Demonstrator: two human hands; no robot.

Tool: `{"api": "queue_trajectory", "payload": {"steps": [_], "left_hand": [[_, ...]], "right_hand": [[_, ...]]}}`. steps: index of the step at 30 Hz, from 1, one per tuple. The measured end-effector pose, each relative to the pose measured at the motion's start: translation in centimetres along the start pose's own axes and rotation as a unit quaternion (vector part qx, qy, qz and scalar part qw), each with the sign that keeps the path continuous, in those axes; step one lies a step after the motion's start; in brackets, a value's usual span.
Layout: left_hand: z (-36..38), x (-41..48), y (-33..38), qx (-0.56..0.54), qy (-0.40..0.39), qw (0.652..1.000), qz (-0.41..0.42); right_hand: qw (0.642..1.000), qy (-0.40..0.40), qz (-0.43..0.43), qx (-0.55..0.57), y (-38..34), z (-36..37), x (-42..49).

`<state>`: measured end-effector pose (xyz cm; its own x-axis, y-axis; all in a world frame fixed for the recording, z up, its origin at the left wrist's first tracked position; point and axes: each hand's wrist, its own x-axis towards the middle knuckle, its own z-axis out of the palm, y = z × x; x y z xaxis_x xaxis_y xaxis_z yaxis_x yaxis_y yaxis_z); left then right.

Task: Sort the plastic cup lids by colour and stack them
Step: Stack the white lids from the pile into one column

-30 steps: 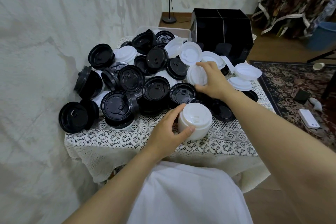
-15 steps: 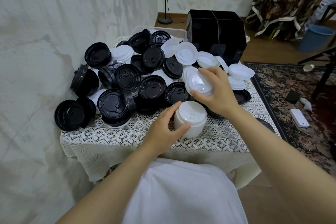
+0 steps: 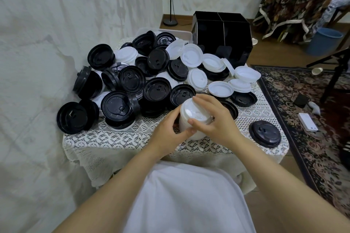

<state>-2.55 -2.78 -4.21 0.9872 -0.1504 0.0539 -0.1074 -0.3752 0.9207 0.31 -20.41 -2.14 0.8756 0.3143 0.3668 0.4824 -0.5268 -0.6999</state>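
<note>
Stack of white lids (image 3: 189,112) stands upright on the lace tablecloth (image 3: 123,138), centre front, a little back from the near table edge. Left hand (image 3: 166,132) wraps its side, fingers curled round the left wall, thumb across the front; right hand (image 3: 216,121) grips the top lid from the right, thumb on the near rim, fingers hooked over the far rim. Both hands are together on the one stack, thumbs just beside each other.

Heap of black lids (image 3: 121,104) fills the left and back of the table, running out to the left edge beside the wall (image 3: 37,62); some lie flat, some are tipped on their rims. Loose white lids (image 3: 220,89) lie behind the right hand toward the back right, mixed with a few black ones. Lone black lid (image 3: 265,133) lies flat near the front right corner, close to the edge, well apart from the hands.

Bare lace shows in a strip along the front edge, and between the stack and the lone black lid. Black divided organiser (image 3: 221,32) is at the back right, with white lids right up against its front; clear tub (image 3: 181,33) sits behind the heap.

Off the right edge are the patterned rug (image 3: 312,147), with a flat white device (image 3: 307,122) on it, and a blue bin (image 3: 324,43) further back.
</note>
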Motion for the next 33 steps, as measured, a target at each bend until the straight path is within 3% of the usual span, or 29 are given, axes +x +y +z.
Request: {"api": "queue_trajectory", "payload": {"steps": [19, 23, 29, 33], "left_hand": [[-0.1, 0.1, -0.6, -0.012, -0.001, 1.000, -0.007], [-0.3, 0.1, -0.5, -0.009, -0.012, 1.000, 0.003], [-0.1, 0.1, -0.2, -0.029, -0.016, 0.999, 0.005], [0.0, 0.1, -0.2, -0.036, -0.008, 0.999, 0.004]], "right_hand": [[0.999, 0.009, 0.031, 0.031, 0.6, 1.2, -1.0], [0.999, -0.007, 0.042, 0.033, 0.5, 1.3, -1.1], [0.992, -0.093, 0.052, 0.074, 0.8, 0.0, -1.4], [0.988, -0.061, 0.073, 0.119, 0.8, -0.1, -2.0]]}}
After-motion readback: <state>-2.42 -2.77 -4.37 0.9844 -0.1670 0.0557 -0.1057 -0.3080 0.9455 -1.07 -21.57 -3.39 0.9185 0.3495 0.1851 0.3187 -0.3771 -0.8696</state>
